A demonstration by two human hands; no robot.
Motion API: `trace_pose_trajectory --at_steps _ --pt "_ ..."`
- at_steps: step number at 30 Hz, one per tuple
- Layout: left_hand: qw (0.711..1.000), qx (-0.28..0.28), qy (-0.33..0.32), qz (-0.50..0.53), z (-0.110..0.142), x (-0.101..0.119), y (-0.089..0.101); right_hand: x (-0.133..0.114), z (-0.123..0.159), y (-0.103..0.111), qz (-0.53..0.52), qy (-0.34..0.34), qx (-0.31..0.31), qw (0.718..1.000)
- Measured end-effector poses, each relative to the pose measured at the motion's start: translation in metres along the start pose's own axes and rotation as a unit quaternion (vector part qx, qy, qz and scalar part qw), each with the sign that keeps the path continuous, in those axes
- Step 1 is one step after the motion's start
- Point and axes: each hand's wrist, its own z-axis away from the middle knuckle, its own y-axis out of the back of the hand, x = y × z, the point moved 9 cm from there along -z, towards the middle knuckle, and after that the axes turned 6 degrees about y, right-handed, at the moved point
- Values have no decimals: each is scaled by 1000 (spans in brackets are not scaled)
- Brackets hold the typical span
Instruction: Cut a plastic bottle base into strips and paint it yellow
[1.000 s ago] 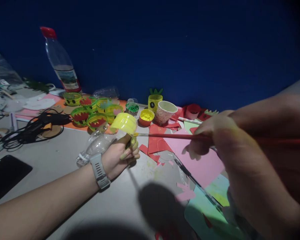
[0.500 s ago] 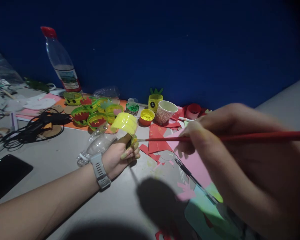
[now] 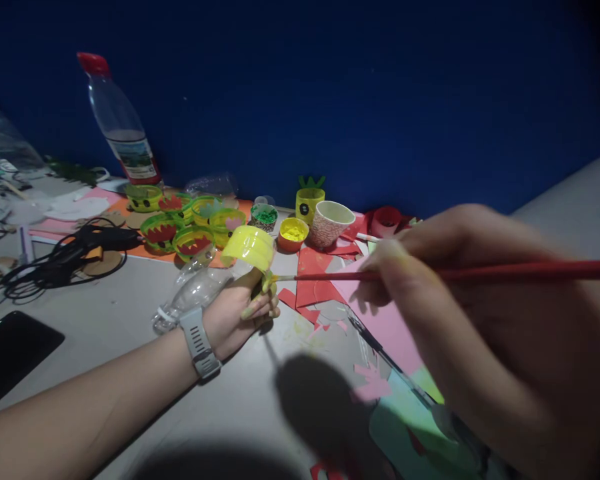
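Right hand [image 3: 460, 333] had shifted left since a second earlier. Left arm [image 3: 95, 407] slanted forward, left hand [image 3: 233, 313] (watch [image 3: 199, 341] on wrist) pinching yellow ring [image 3: 250, 245] above table [image 3: 240, 407]; red brush [image 3: 325, 277], tip at ring's lower edge, was pinched by right hand.

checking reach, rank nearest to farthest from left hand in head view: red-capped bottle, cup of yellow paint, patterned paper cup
1. Cup of yellow paint, beyond, slightly right
2. Patterned paper cup, farther right
3. Red-capped bottle, back left
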Motion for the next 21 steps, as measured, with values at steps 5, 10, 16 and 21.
trace_pose_trajectory --at_steps 5,10,16,21 --pt "997 -41 -36 -48 3 5 -4 -5 -3 8 -17 -7 50 999" --pt "996 9 -39 -77 12 5 -5 6 1 3 16 -21 23 999" --pt "992 32 -57 -104 13 9 3 9 3 10 26 -76 59 995" --pt "976 52 -93 -192 16 14 4 -5 1 9 -45 -47 69 996"
